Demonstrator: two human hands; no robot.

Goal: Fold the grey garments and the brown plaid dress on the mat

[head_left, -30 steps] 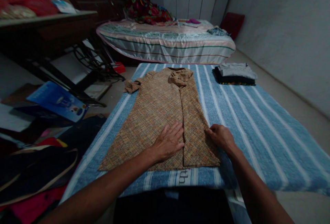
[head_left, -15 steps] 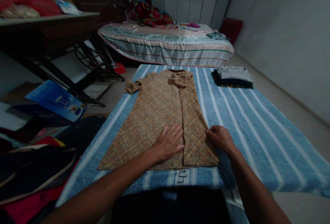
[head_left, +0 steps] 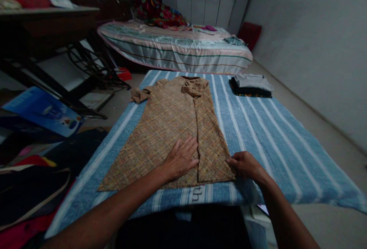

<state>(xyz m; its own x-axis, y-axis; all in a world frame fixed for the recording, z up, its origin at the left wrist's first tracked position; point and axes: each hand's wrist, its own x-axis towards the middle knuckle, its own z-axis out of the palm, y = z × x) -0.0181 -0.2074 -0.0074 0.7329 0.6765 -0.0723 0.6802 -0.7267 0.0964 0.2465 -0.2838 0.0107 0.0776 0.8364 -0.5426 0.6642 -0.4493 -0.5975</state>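
A brown checked short-sleeved dress or long top (head_left: 163, 130) lies flat on the blue striped cloth (head_left: 252, 134), its neck away from me. Its right side is folded inward, with that sleeve bunched near the neck; the left sleeve sticks out sideways. My left hand (head_left: 181, 158) rests flat on the garment, fingers stretched beside the folded-over edge. At the lower right edge, my right hand (head_left: 245, 165) is closed, pinching the garment's border between thumb and fingers.
A stack of folded clothes (head_left: 250, 85) sits at the far right of the cloth. Beyond it stands a bed (head_left: 177, 56). At left are a sewing-machine table (head_left: 48, 23), a blue box (head_left: 48, 109) and a heap of dark clothing (head_left: 31, 191).
My right hand has slid down along the garment's right edge, closer to the lower corner. My left hand stays on the fabric. The view has shifted slightly to the right.
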